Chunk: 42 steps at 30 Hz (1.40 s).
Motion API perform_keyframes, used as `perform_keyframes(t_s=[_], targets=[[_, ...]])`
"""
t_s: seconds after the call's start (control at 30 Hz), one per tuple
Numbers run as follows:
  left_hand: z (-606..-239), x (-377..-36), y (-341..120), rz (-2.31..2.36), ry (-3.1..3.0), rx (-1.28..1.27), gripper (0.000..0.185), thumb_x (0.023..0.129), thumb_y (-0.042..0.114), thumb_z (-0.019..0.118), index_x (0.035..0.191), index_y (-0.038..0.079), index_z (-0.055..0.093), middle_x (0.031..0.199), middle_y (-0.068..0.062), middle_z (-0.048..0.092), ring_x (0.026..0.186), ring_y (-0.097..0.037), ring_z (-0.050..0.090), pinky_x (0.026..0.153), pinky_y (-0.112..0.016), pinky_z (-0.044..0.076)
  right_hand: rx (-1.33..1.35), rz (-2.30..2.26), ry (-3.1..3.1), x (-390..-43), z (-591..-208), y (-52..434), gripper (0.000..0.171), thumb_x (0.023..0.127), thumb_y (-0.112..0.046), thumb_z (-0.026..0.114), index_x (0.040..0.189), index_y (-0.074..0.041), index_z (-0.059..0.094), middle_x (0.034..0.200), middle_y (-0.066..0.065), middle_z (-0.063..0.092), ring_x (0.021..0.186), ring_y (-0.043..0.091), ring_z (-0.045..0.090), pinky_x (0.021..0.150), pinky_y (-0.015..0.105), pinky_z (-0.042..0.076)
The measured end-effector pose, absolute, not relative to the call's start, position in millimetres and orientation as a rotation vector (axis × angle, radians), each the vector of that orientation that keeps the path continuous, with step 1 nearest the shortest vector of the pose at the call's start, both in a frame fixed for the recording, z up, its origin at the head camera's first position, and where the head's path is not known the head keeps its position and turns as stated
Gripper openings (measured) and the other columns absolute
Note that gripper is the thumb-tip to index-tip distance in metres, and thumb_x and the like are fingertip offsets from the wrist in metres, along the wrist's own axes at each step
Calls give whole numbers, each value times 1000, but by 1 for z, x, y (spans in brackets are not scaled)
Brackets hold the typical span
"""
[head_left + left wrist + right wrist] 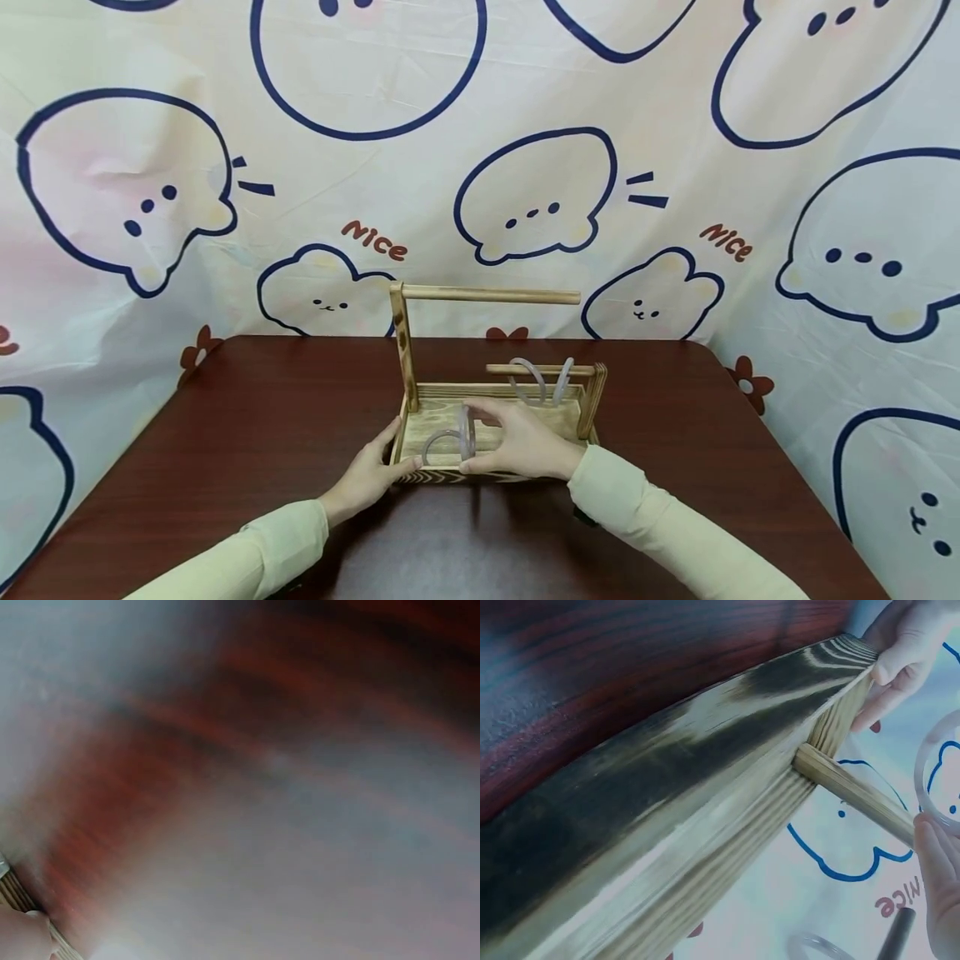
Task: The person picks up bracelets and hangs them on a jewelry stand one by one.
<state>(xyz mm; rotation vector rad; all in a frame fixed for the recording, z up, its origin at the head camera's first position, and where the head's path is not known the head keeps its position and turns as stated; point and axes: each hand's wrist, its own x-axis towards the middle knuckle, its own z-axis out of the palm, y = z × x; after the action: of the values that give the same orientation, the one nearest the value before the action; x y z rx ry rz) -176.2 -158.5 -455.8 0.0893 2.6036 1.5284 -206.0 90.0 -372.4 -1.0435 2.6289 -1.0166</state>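
A wooden display rack with a tray base (pixel 442 477) sits on the table. My left hand (pixel 371 467) grips its front left corner, thumb at the front edge and fingers along the side. Between thumb and fingers my right hand (pixel 525 440) pinches a pale translucent bangle (pixel 464 433), seen nearly edge-on over the tray. Beside it another bangle (pixel 435 434) shows as an arch within the tray. Two more hang on the lower rod (pixel 498 369): one bangle (pixel 538 379) slanted, the other bangle (pixel 562 382) near the right post. The right wrist view shows the pinched bangle (pixel 922 791) by the fingertips.
A tall post (pixel 402 342) at the rack's left end carries an upper rod (pixel 487 295) with nothing hanging on it. A shorter post (pixel 592 400) stands at the right. Dark red-brown tabletop (pixel 300 417) surrounds the rack, and a cartoon-printed cloth (pixel 420 183) hangs behind.
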Motion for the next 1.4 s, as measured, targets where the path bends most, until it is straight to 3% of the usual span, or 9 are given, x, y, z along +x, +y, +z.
perform_keyframes(t_s=[0.1, 0.33, 0.43, 0.53, 0.63, 0.67, 0.73, 0.87, 1.4], targets=[[-455, -176, -158, 1580, 2534, 59, 83, 85, 25, 65, 148, 12, 12, 151, -15, 20, 38, -13, 32, 41, -27, 40, -1049, -1035, 2629, -203, -368, 97, 79, 69, -44, 77, 136, -17, 44, 135, 1, 50, 117, 19, 53, 97, 37, 43], [-456, -175, -158, 1594, 2536, 32, 83, 85, 24, 66, 148, 13, 13, 142, -17, 35, 38, -11, 30, 40, -26, 37, -1091, -1085, 2693, -204, -349, 114, 77, 69, -40, 78, 134, -13, 46, 132, 4, 53, 115, 19, 56, 95, 37, 44], [-456, -175, -158, 1585, 2539, 37, 83, 85, 24, 66, 148, 12, 13, 141, -19, 37, 37, -11, 30, 39, -26, 36, -1121, -1097, 2708, -208, -339, 121, 76, 69, -39, 79, 135, -20, 46, 132, 0, 53, 116, 16, 54, 95, 37, 44], [-456, -176, -159, 1536, 2586, 87, 83, 86, 27, 65, 148, 8, 13, 148, -19, 25, 72, -23, 60, 66, -31, 48, -1105, -1100, 2726, -212, -330, 128, 76, 69, -42, 78, 135, -23, 44, 132, -4, 53, 118, 14, 53, 101, 42, 39], [-456, -176, -159, 1484, 2638, 113, 82, 86, 29, 64, 147, 6, 14, 151, -17, 18, 118, -25, 44, 87, -36, 38, -1058, -1113, 2736, -216, -321, 136, 78, 69, -47, 76, 135, -22, 44, 132, -1, 53, 119, 18, 52, 101, 46, 38], [-456, -176, -159, 1482, 2640, 110, 82, 86, 30, 64, 147, 6, 14, 151, -17, 19, 118, -25, 43, 87, -37, 38, -1041, -1120, 2744, -218, -318, 139, 79, 69, -47, 76, 136, -20, 44, 131, -1, 54, 118, 18, 53, 99, 47, 40], [-456, -176, -159, 1504, 2614, 91, 82, 86, 28, 65, 148, 8, 14, 150, -17, 21, 84, -22, 55, 69, -31, 44, -1025, -1127, 2770, -220, -312, 144, 78, 69, -46, 76, 135, -20, 44, 129, 2, 56, 117, 21, 54, 95, 46, 43], [-456, -175, -159, 1575, 2538, 59, 83, 85, 26, 65, 148, 12, 13, 147, -16, 25, 38, -12, 30, 39, -27, 37, -1018, -1152, 2818, -225, -300, 155, 77, 70, -43, 77, 135, -19, 44, 130, 6, 55, 117, 24, 54, 90, 43, 47], [-453, -175, -159, 1578, 2565, 105, 83, 85, 25, 66, 148, 8, 13, 149, -21, 21, 36, -10, 33, 42, -25, 39, -789, -1223, 2833, -249, -290, 194, 84, 70, -50, 74, 139, -18, 38, 140, 7, 44, 126, 23, 45, 102, 40, 38]])
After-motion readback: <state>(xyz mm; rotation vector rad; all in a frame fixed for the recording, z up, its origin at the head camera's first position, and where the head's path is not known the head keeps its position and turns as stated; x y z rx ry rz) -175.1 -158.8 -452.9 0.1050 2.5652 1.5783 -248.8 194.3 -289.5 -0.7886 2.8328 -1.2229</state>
